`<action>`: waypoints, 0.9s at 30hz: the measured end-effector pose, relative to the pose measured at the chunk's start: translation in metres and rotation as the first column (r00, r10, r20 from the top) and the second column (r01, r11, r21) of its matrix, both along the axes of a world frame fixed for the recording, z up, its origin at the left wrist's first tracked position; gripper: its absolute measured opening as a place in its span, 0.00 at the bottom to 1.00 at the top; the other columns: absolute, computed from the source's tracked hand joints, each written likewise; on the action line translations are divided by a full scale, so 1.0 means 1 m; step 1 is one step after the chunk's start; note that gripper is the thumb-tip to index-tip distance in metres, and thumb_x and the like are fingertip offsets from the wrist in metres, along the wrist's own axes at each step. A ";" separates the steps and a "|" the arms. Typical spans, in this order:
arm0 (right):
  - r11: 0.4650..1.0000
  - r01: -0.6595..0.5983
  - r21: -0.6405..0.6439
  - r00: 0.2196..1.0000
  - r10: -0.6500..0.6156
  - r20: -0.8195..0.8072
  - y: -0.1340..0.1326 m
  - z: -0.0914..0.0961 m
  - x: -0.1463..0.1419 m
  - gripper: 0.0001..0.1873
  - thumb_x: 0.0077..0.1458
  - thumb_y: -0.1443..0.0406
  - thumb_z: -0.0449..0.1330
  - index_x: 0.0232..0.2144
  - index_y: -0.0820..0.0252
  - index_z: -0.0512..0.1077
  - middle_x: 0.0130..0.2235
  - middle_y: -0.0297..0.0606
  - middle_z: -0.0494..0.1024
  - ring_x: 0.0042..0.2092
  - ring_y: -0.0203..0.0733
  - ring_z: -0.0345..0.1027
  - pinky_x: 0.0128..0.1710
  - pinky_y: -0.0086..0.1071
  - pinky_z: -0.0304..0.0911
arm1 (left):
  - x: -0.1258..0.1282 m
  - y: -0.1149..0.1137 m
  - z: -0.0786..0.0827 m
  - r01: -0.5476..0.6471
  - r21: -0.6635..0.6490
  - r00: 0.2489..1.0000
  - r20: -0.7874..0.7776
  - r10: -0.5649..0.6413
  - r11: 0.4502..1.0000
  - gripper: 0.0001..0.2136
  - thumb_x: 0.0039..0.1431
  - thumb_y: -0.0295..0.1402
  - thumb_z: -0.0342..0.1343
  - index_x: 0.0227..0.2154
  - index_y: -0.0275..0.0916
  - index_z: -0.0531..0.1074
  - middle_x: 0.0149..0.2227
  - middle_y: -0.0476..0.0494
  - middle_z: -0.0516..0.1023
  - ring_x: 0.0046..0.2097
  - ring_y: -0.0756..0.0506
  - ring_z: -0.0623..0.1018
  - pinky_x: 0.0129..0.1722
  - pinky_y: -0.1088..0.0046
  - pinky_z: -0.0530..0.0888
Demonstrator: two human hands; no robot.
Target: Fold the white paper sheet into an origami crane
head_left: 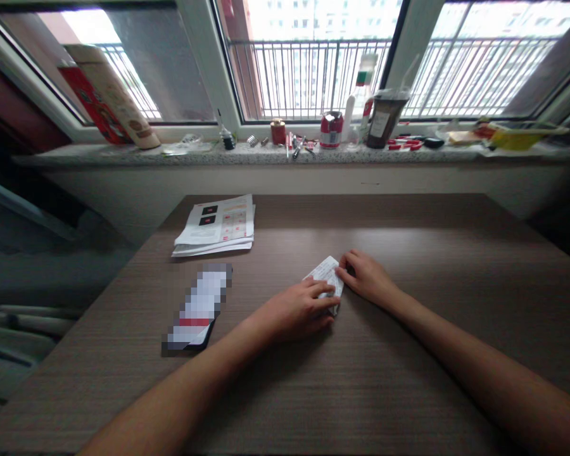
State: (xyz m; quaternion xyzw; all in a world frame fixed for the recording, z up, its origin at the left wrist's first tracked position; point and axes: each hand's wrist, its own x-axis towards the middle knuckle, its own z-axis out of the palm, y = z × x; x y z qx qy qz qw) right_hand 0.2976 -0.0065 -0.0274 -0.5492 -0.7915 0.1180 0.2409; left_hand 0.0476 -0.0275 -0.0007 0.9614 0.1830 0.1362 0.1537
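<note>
A small folded sheet of printed paper (327, 268) lies near the middle of the table. My left hand (308, 305) rests over its lower left part, fingers stretched out across it and slightly apart. At the paper's right edge, the thumb and index finger of my right hand (361, 276) are pinched together on the corner. Part of the sheet is hidden under my left fingers, and the print is too small to read.
To the left lies a phone (199, 310) with its screen blurred out. Behind it sits a stack of printed sheets (216, 225). Along the windowsill (247, 152) stand a red can (331, 130), a dark drink cup (387, 120), a bottle (361, 95) and several small items.
</note>
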 end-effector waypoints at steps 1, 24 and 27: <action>1.000 0.002 -0.002 1.000 -0.002 0.004 0.000 0.000 0.000 0.08 0.65 0.62 0.58 0.33 0.57 0.69 0.36 0.38 0.72 0.38 0.43 0.67 0.38 0.34 0.60 | 0.000 0.000 0.000 -0.004 0.000 1.000 -0.003 0.004 1.000 0.18 0.69 0.37 0.57 0.59 0.41 0.72 0.62 0.35 0.71 0.62 0.35 0.72 0.64 0.49 0.69; 0.999 -0.009 0.042 0.999 0.007 0.047 -0.002 -0.001 -0.001 0.07 0.65 0.61 0.58 0.34 0.57 0.69 0.37 0.39 0.73 0.38 0.44 0.68 0.39 0.35 0.61 | 0.001 0.000 0.003 0.012 0.030 1.000 -0.018 -0.012 0.999 0.19 0.69 0.39 0.57 0.60 0.41 0.72 0.61 0.34 0.70 0.62 0.34 0.71 0.62 0.52 0.70; 1.000 -0.005 0.030 0.999 0.003 0.050 -0.002 -0.001 -0.002 0.07 0.65 0.61 0.58 0.35 0.57 0.68 0.37 0.39 0.72 0.39 0.45 0.69 0.40 0.35 0.61 | 0.001 0.000 0.002 0.007 0.031 1.000 -0.013 -0.007 0.999 0.19 0.68 0.40 0.58 0.59 0.41 0.72 0.62 0.34 0.70 0.62 0.34 0.71 0.62 0.52 0.70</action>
